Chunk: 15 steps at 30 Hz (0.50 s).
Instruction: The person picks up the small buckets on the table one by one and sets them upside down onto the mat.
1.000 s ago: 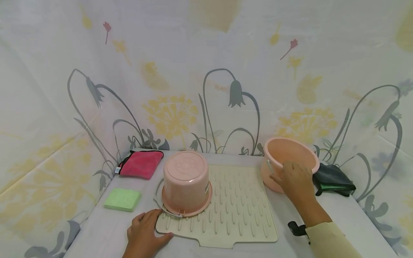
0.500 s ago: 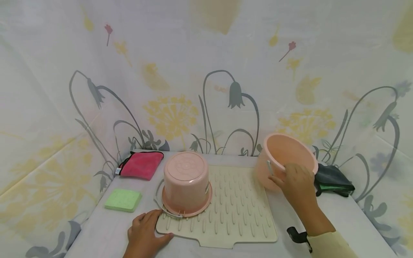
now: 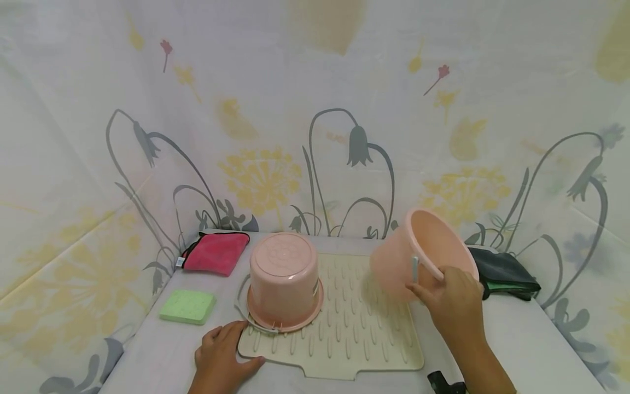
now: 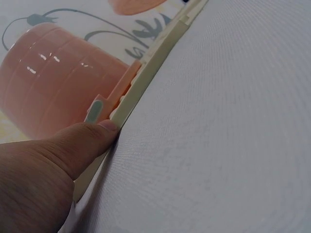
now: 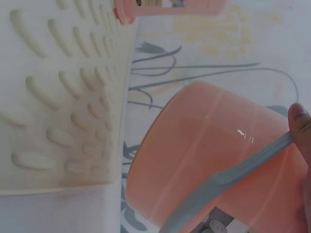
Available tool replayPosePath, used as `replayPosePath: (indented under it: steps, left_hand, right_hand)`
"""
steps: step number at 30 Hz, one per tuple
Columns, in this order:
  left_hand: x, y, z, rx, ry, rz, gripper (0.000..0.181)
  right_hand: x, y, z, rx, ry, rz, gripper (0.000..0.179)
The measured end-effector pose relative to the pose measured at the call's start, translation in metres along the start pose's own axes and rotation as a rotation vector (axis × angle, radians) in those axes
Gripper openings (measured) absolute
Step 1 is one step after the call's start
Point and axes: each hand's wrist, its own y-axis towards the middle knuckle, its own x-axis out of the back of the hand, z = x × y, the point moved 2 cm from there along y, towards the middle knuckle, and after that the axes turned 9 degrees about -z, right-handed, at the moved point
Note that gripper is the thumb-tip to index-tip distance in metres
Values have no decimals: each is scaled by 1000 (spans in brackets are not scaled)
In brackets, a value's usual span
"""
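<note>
My right hand (image 3: 455, 301) grips the rim of a pink bucket (image 3: 394, 262), thumb outside, with the other fingers over the rim. The bucket tilts with its mouth to the right, raised over the right part of a cream draining board (image 3: 364, 339). In the right wrist view, its grey handle (image 5: 228, 174) runs down the side below the thumb. A second pink bucket (image 3: 284, 268) stands upside down on the board's left part. At the board's front left corner, my left hand (image 3: 221, 353) holds the edges between thumb and fingers; its thumb (image 4: 92, 138) lies against the edge.
A green sponge (image 3: 187, 306) lies on the left of the white-covered table, with a red folded cloth (image 3: 216, 253) behind it. A dark folded cloth (image 3: 507, 273) lies at the right. A flower-printed curtain (image 3: 315, 137) hangs behind the table.
My right hand has lifted the bucket from beside the board, tipped it and carried it left over the board. My left hand and the upside-down bucket have stayed put.
</note>
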Motion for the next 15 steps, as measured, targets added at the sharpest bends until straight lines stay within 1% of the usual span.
replayPosePath:
  steps: [7, 10, 12, 15]
  left_hand:
    - [1, 0, -1, -16, 5, -13, 93]
    - [3, 0, -2, -25, -4, -9, 91]
    - [4, -1, -2, -30, -10, -1, 90]
    - [5, -1, -3, -30, -2, 12, 91]
  right_hand:
    - [7, -12, 8, -50, 73, -45, 60]
    - [8, -18, 9, -84, 92, -47, 61]
    - [9, -22, 10, -134, 108, -25, 62]
    - [9, -27, 10, -239, 124, 37, 63]
